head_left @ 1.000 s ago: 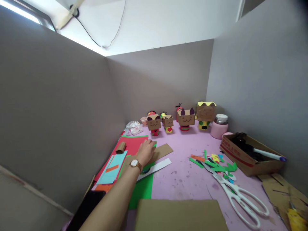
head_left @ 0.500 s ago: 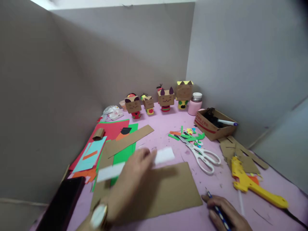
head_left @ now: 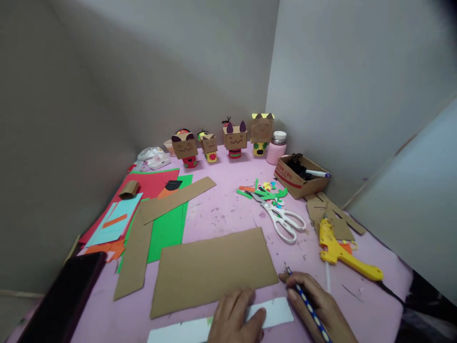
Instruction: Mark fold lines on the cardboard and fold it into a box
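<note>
A white strip, of paper or thin card, lies near the table's front edge. My left hand is on it, fingers bent over its middle and thumb on top, holding it against the table. Just beyond the strip is a brown cardboard rectangle, lying flat. In my right hand is a dark blue pencil with pale spots, its tip pointing up and left. That hand rests by the cardboard's near right corner, close to the strip's right end.
White-handled scissors lie beside colored scraps. A yellow glue gun with a cord is at right, near a small open box. Cardboard cat figures stand at the back. Colored sheets, cardboard strips and a dark phone are at left.
My left hand has brought the white strip from above the cardboard to the table's near edge. My right hand keeps the pencil. The view has shifted slightly to the right.
</note>
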The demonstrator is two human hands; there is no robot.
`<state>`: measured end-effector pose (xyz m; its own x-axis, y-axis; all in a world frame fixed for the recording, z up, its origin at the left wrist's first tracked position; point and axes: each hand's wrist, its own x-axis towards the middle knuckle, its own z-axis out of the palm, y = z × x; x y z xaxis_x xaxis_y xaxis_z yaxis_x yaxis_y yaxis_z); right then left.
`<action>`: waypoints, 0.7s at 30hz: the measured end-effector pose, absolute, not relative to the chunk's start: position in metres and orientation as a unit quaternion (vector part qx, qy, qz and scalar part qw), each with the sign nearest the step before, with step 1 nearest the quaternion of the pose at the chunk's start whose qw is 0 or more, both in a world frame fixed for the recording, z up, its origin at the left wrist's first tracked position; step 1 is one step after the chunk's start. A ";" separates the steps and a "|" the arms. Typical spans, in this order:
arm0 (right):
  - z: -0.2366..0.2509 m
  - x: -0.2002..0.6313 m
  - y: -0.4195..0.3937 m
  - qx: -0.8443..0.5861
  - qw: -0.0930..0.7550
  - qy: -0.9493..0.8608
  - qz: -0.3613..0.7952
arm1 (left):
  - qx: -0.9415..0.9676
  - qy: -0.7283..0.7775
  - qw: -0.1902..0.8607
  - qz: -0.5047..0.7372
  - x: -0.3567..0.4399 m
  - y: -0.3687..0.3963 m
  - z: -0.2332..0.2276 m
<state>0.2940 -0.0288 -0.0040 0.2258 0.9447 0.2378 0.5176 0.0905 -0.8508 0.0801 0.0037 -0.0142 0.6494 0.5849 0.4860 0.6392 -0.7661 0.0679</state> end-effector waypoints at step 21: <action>-0.012 0.295 -0.031 -0.636 0.450 -0.582 0.233 | -0.909 -0.303 0.085 -0.274 0.081 0.023 -0.007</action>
<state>0.2952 -0.0309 -0.0123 0.2145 0.9501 0.2264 0.5307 0.0812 -0.8437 0.0809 0.0235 -0.0068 0.6663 0.5036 0.5499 0.5968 -0.8023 0.0118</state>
